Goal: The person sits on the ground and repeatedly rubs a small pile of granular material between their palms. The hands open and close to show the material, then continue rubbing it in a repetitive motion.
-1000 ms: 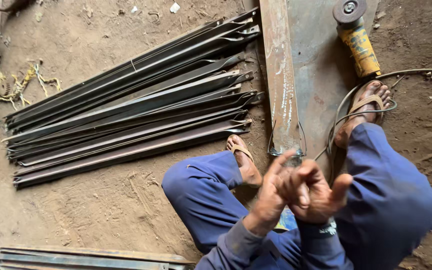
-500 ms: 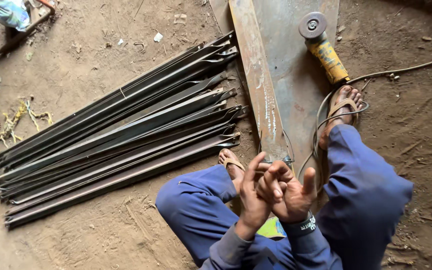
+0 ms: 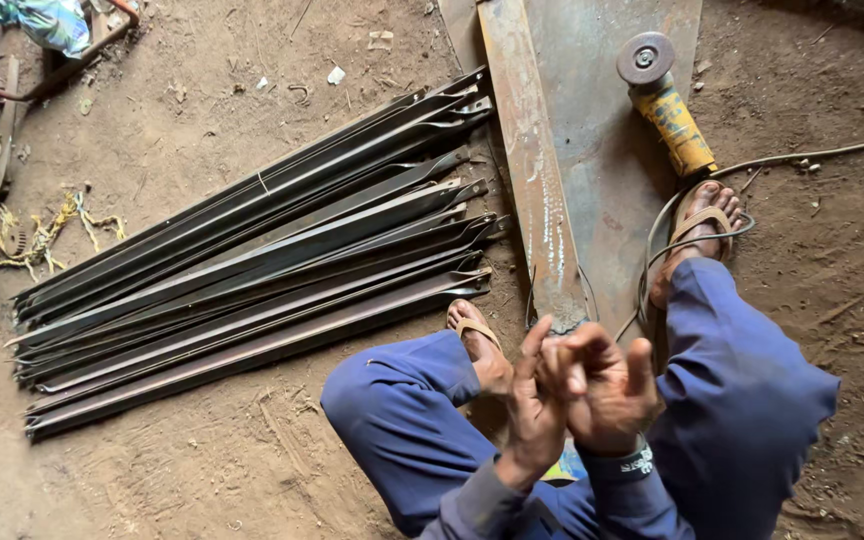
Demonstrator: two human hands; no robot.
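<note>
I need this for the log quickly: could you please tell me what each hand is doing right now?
Left hand: fingers curled, pressed against the right hand; nothing visibly held.
Right hand: fingers curled over the left; nothing visibly held.

- We squatted, knees spread wide, both arms in blue sleeves drawn in between them.
- Our left hand point(image 3: 530, 392) pressed against our right hand point(image 3: 607, 385), fingers loosely curled and interlaced.
- Neither of our hands gripped anything that we could see.
</note>
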